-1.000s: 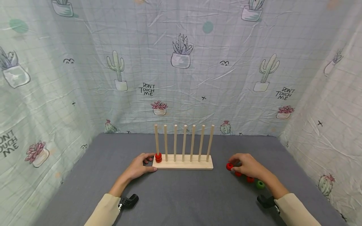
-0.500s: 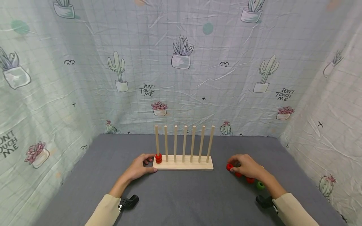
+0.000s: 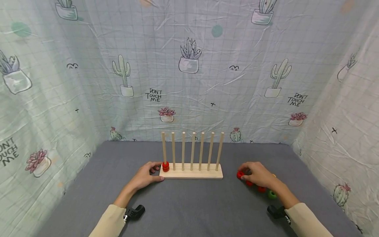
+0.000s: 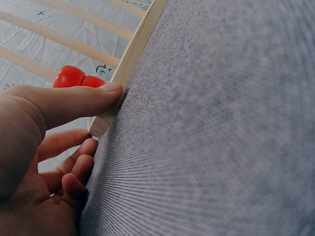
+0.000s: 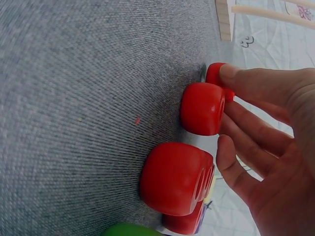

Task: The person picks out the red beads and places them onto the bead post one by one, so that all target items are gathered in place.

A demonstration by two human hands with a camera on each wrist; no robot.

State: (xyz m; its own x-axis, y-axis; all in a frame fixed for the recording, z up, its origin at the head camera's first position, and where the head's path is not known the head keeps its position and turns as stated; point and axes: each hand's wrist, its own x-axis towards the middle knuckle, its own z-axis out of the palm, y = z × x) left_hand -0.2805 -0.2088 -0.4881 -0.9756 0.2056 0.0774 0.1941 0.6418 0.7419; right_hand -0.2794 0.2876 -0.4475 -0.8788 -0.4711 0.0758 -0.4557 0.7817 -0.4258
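Note:
A pale wooden base (image 3: 191, 175) with several upright pegs stands mid-table. Red beads (image 3: 165, 167) are stacked low on its leftmost peg. My left hand (image 3: 143, 176) grips the base's left end, the thumb at the front edge, as the left wrist view also shows at the wooden edge (image 4: 129, 61). At the right, my right hand (image 3: 258, 174) pinches a red bead (image 3: 240, 174) on the cloth between thumb and fingers. In the right wrist view the thumb lies on that bead (image 5: 213, 74), and two nearer red beads (image 5: 201, 109) (image 5: 172, 178) rest beside the hand.
Beside and under the right forearm lie a red bead (image 3: 262, 189), a green bead (image 3: 272, 194) and a partly hidden yellow one (image 3: 274, 175). Grey cloth (image 3: 189, 207) covers the table. A patterned curtain (image 3: 213, 85) hangs behind and along both sides.
The right forearm has shifted slightly left, and a yellow bead shows behind it. Both hands otherwise keep their places.

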